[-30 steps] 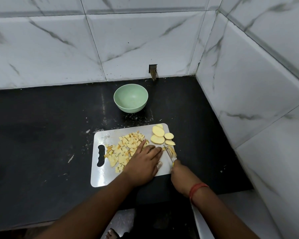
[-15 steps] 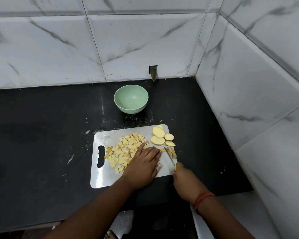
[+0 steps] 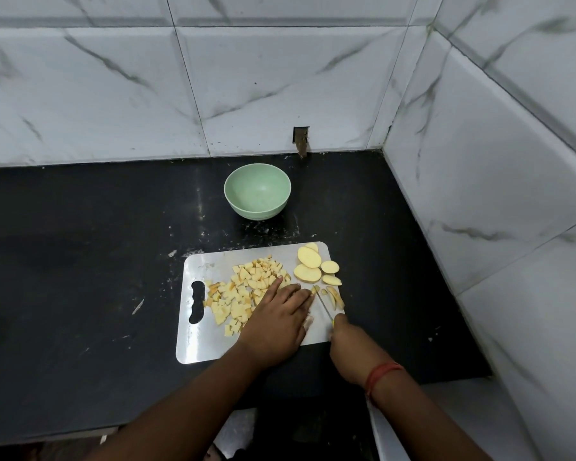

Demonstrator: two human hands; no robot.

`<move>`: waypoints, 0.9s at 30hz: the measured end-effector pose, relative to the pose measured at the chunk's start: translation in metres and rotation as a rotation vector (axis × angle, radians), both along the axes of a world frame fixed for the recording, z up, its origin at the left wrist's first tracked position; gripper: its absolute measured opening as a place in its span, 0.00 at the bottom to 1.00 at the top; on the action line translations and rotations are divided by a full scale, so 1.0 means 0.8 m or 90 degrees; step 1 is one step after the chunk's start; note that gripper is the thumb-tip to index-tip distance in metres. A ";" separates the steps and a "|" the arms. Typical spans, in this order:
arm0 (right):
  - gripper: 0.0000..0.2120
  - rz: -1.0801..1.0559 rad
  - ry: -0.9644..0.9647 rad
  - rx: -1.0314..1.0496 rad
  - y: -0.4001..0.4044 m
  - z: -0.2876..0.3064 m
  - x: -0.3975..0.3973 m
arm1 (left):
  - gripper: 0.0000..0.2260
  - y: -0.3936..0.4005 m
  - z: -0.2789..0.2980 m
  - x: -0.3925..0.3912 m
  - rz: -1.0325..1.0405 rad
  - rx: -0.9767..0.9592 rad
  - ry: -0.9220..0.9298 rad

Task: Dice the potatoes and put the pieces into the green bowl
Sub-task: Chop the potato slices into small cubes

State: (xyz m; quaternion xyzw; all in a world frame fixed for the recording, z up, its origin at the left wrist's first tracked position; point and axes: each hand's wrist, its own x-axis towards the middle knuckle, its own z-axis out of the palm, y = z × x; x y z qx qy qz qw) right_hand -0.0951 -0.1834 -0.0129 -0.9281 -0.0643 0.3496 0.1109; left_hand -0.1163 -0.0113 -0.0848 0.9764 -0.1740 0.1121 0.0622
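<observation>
A steel cutting board (image 3: 213, 344) lies on the black counter. A heap of diced potato pieces (image 3: 243, 287) covers its left half. Several round potato slices (image 3: 310, 264) lie at its far right corner, and a few potato strips (image 3: 335, 296) just in front of them. My left hand (image 3: 280, 317) lies flat on the board, fingers straight, pressing on something beside the dice. My right hand (image 3: 350, 341) grips a knife (image 3: 325, 306) whose thin blade points at the strips. The green bowl (image 3: 257, 191) stands empty behind the board.
White marble-look tiled walls close the counter at the back and on the right. A small dark hole (image 3: 300, 136) breaks the back wall above the counter. The counter's front edge runs just under my forearms. Crumbs dot the counter (image 3: 80, 261) near the board.
My right hand and the knife have shifted slightly back toward me along the strips. My left hand has stayed in place on the board.
</observation>
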 end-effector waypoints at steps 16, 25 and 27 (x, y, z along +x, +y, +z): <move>0.08 -0.106 -0.094 0.200 -0.061 0.040 -0.004 | 0.25 -0.012 0.013 0.005 -0.047 0.049 -0.005; 0.08 -0.168 -0.106 0.240 -0.074 0.051 0.001 | 0.20 -0.009 0.019 0.015 -0.001 0.071 -0.004; 0.09 -0.168 -0.109 0.241 -0.077 0.050 0.001 | 0.19 -0.004 0.019 0.013 0.002 0.077 -0.027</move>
